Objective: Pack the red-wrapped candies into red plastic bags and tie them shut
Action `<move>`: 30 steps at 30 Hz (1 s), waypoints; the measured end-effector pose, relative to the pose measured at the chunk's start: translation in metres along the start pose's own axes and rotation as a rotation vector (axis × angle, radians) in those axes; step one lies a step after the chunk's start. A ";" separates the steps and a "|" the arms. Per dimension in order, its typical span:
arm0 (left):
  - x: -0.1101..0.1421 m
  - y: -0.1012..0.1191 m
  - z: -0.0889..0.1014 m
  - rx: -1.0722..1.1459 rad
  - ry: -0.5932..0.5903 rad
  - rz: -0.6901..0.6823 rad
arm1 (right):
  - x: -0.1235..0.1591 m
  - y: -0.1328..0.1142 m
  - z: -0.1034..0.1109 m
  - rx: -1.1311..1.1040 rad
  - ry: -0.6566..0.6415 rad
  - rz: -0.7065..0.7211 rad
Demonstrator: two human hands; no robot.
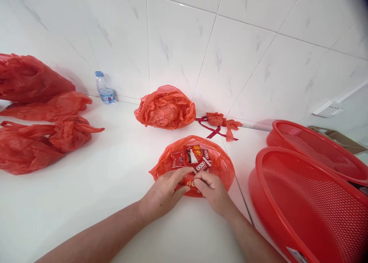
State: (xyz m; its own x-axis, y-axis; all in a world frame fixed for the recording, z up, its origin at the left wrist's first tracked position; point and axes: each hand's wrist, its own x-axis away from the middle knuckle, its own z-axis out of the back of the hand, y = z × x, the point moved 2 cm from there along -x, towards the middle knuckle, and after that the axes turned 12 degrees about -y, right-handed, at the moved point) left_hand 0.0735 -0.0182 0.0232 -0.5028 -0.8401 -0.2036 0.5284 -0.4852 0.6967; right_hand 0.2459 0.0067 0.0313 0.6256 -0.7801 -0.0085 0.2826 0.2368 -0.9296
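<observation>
A red plastic bag lies spread open on the white table like a bowl. In it are several small packets: a red one with two printed figures and yellow marks, a light red wrapper and a dark red packet with white circles. My left hand reaches over the bag's near side, thumb and forefinger apart with nothing clearly held. My right hand is closed, thumb against forefinger, just below the dark red packet; what it pinches is hidden. Gold lettering on red shows between my hands.
Behind the bag sits a crumpled red bag, with a small tied red bundle and dark red ribbon. More filled red bags and a water bottle are left. Red mesh baskets stand right; tiled wall behind.
</observation>
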 end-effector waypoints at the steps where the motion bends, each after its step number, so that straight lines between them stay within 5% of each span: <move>1: -0.001 0.000 0.003 -0.068 0.025 0.002 | 0.000 0.000 0.002 0.023 0.068 -0.001; 6: -0.007 -0.008 0.011 -0.359 0.062 -0.069 | 0.002 0.004 0.020 0.125 0.477 -0.052; 11: -0.010 -0.024 0.003 -0.491 -0.054 0.022 | 0.002 0.008 0.027 0.218 0.632 -0.072; 23: -0.010 -0.009 0.009 -0.501 -0.043 0.046 | 0.007 0.011 0.032 0.438 0.660 -0.018; 30: -0.008 -0.017 0.009 -0.516 0.082 0.167 | 0.003 0.007 0.013 0.440 0.398 0.073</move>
State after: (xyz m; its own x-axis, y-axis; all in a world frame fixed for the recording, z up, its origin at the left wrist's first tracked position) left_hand 0.0619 -0.0010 0.0192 -0.3394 -0.9220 -0.1865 0.8737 -0.3824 0.3008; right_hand 0.2589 0.0136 0.0295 0.3583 -0.8897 -0.2830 0.5770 0.4493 -0.6820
